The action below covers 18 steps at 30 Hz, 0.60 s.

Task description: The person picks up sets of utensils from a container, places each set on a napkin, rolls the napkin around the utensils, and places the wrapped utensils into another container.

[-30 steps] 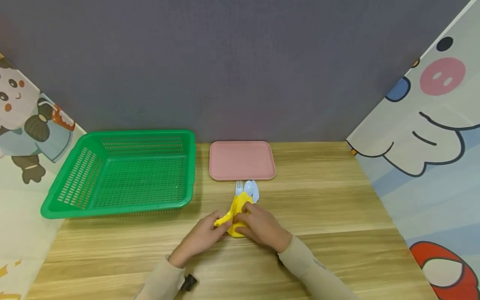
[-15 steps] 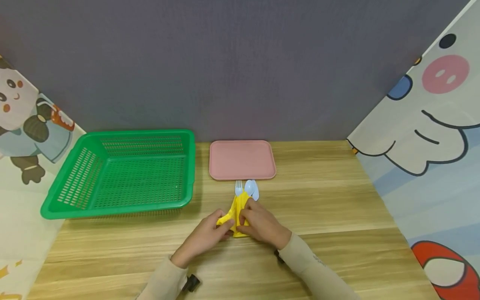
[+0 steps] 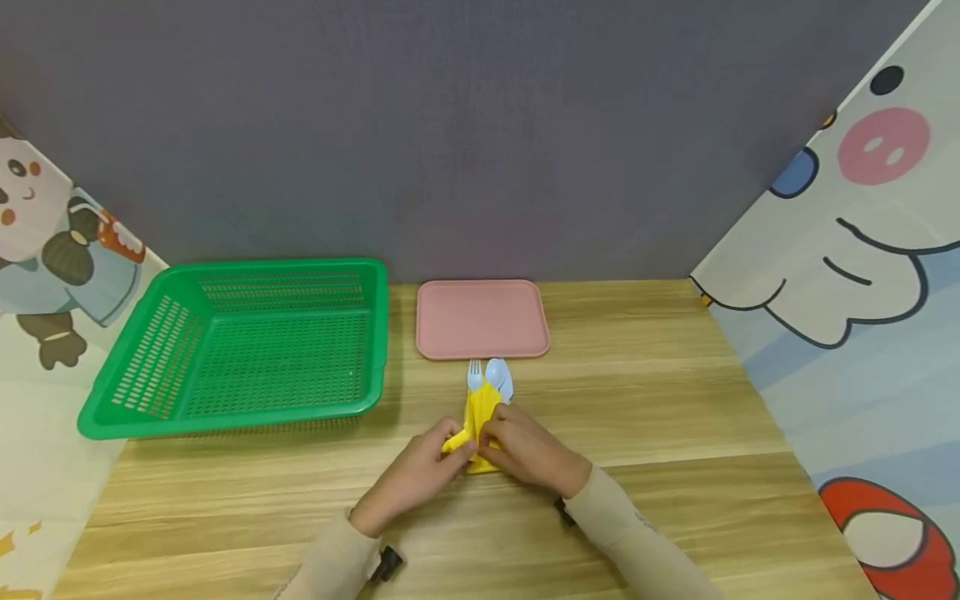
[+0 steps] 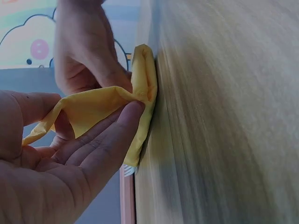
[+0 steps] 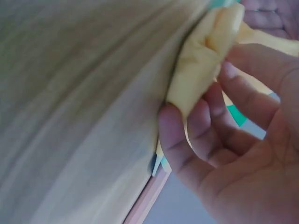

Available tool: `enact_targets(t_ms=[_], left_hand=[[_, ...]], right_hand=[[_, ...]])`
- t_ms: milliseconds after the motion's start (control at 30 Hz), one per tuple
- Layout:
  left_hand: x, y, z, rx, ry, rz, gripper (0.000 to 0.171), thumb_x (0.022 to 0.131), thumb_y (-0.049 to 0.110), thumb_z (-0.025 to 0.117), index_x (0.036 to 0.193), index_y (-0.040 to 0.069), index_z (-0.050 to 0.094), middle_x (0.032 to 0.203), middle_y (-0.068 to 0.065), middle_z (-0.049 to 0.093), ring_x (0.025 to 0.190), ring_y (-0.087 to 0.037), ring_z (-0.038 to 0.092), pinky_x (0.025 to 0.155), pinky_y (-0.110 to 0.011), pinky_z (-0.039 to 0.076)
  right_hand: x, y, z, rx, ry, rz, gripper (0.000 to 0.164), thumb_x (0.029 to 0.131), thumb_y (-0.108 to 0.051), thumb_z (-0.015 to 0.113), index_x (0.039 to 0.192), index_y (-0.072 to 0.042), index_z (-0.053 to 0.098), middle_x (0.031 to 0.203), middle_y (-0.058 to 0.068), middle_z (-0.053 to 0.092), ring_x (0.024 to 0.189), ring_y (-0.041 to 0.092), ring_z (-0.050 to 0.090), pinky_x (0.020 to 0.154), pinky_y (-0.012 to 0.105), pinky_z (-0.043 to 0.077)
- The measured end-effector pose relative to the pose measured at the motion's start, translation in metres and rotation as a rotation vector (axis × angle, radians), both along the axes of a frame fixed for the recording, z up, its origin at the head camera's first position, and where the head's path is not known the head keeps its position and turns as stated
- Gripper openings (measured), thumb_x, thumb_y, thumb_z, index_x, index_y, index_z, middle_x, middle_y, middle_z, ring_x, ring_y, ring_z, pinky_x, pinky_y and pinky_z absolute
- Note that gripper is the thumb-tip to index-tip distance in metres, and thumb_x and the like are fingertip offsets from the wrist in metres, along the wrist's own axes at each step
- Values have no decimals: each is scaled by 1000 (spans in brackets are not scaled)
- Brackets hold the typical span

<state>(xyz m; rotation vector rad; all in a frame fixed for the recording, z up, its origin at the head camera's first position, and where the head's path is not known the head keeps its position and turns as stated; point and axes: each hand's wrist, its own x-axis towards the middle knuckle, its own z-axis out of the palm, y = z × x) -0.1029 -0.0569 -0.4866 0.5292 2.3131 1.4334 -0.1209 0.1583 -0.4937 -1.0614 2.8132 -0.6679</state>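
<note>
A yellow cloth napkin [image 3: 482,406] is folded round a pale blue fork [image 3: 475,373], spoon [image 3: 494,372] and knife [image 3: 507,385], whose heads stick out at the far end; their handles are hidden inside. My left hand [image 3: 422,468] pinches a loose flap of the napkin, which the left wrist view shows stretched between thumb and fingers. From the other side, my right hand [image 3: 531,450] holds the folded part, its fingers and thumb on the edge of the bundle in the right wrist view. The bundle lies on the wooden table [image 3: 637,408].
Just beyond the cutlery sits a pink tray [image 3: 483,320]. To the left stands a big green plastic basket [image 3: 372,350] with slotted walls. A dark grey panel [image 3: 465,142] rises behind the table, and cartoon-printed walls flank both sides.
The left hand has brought the napkin flap rightward, closer to the right hand, narrowing the wrap. The right hand keeps its hold with small finger shifts. Tray and basket stay put.
</note>
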Motion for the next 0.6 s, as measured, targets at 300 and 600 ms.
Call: enact_targets(t_ms=[300, 600], left_hand=[[2, 7, 1, -27, 88, -23, 18, 103, 34, 58, 101, 17, 55, 74, 7, 57, 63, -7, 51, 56, -24, 46], [4, 12, 0, -47, 162, -53, 13, 100, 30, 63, 99, 20, 56, 77, 8, 62, 70, -5, 58, 61, -25, 50]], right_hand=[[0, 13, 9, -23, -123, 58, 16, 96, -4, 59, 104, -7, 73, 101, 0, 66, 95, 13, 57, 85, 30, 51], [2, 22, 12, -40, -176, 43, 21, 101, -5, 53, 111, -6, 72, 109, 2, 69, 103, 15, 61, 91, 35, 52]])
